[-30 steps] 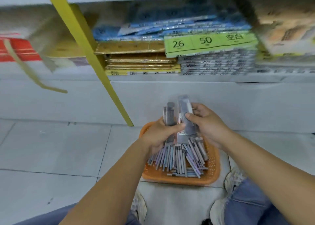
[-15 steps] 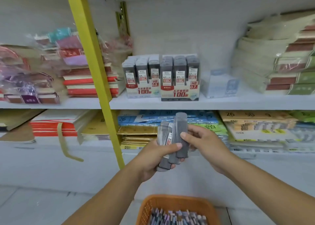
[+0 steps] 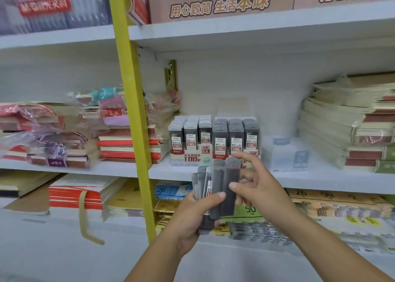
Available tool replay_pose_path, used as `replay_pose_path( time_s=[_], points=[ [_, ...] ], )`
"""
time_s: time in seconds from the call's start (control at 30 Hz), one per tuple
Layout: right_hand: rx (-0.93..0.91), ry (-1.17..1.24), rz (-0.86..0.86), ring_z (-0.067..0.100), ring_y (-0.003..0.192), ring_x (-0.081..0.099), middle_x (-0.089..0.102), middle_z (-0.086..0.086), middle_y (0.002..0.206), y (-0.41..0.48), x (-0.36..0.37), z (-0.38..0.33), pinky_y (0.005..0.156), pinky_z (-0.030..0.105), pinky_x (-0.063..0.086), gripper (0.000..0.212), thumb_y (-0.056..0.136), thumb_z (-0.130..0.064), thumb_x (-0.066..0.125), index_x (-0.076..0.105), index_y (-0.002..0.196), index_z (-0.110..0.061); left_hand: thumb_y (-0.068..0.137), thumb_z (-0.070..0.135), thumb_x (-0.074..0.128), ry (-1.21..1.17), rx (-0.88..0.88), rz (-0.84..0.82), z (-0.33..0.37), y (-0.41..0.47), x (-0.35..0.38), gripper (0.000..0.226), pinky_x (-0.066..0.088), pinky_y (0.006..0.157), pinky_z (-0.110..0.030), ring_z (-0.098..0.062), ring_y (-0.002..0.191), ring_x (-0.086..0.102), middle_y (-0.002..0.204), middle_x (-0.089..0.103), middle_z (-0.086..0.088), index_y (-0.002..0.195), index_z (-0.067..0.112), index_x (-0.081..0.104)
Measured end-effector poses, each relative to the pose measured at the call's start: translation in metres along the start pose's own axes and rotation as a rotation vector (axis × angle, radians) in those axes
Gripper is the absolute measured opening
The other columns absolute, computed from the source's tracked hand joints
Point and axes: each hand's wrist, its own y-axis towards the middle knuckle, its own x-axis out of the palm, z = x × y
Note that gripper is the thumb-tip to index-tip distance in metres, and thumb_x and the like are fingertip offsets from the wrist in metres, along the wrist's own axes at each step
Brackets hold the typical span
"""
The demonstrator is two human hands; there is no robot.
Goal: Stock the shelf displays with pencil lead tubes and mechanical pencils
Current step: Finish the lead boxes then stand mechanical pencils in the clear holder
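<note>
My left hand [image 3: 192,215] grips a fanned bunch of grey pencil lead tubes [image 3: 210,187], held upright in front of the shelf. My right hand [image 3: 254,187] pinches the rightmost tube [image 3: 229,185] of the bunch between thumb and fingers. Just behind and above the hands, two display boxes stand side by side on the middle shelf: the 0.5 display box [image 3: 190,140] on the left and the 0.7 display box [image 3: 236,138] on the right, both filled with rows of lead tubes.
A yellow upright post [image 3: 130,102] runs down just left of the displays. Stacks of notebooks [image 3: 350,128] lie to the right, wrapped booklets [image 3: 53,132] to the left. A pale blue box [image 3: 286,153] sits beside the 0.7 display. Paper packs fill the lower shelf [image 3: 320,183].
My view has tilted up from the orange basket on the floor to the shelves. Both hands have risen with the tubes toward the display boxes; the basket has left the view.
</note>
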Motion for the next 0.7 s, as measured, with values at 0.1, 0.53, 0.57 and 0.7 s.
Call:
replay_pose_path(
  time_s=[0.1,0.53,0.57,0.7],
  points=[
    [-0.005,0.042,-0.013,0.007,0.071,0.067,0.069,-0.014,0.085,0.002,0.004,-0.003,0.063,0.018,0.052,0.045,0.091,-0.019,0.066,0.043,0.114,-0.05,0.051,0.043,0.096,-0.015,0.016,0.001,0.004,0.001,-0.004,0.043,0.052,0.054,-0.025,-0.01,0.066,0.067,0.084,0.077,-0.003,0.09,0.037,0.078],
    [-0.004,0.223,0.161,0.024,0.092,0.072,0.073,-0.003,0.1,0.005,-0.017,-0.006,0.07,0.034,0.06,0.039,0.089,0.001,0.063,0.068,0.11,-0.031,0.066,0.033,0.091,0.022,0.029,0.09,0.014,0.0,-0.009,0.048,0.046,0.047,-0.025,-0.015,0.056,0.063,0.08,0.076,-0.008,0.107,0.02,0.071],
    [-0.006,0.239,0.18,0.024,0.09,0.072,0.073,-0.002,0.1,0.005,-0.017,-0.007,0.068,0.033,0.06,0.04,0.088,0.003,0.063,0.068,0.109,-0.031,0.065,0.034,0.091,0.019,0.024,0.087,0.015,-0.001,-0.008,0.048,0.046,0.045,-0.024,-0.016,0.054,0.063,0.08,0.076,-0.009,0.107,0.02,0.071],
    [-0.043,0.104,0.26,0.014,0.085,0.072,0.074,-0.004,0.1,0.003,-0.018,-0.017,0.063,0.023,0.058,0.038,0.088,-0.004,0.066,0.067,0.107,-0.037,0.069,0.036,0.089,-0.022,0.03,0.078,0.019,0.0,-0.003,0.052,0.049,0.045,-0.023,-0.019,0.067,0.074,0.094,0.079,-0.012,0.114,0.021,0.067]
  ],
)
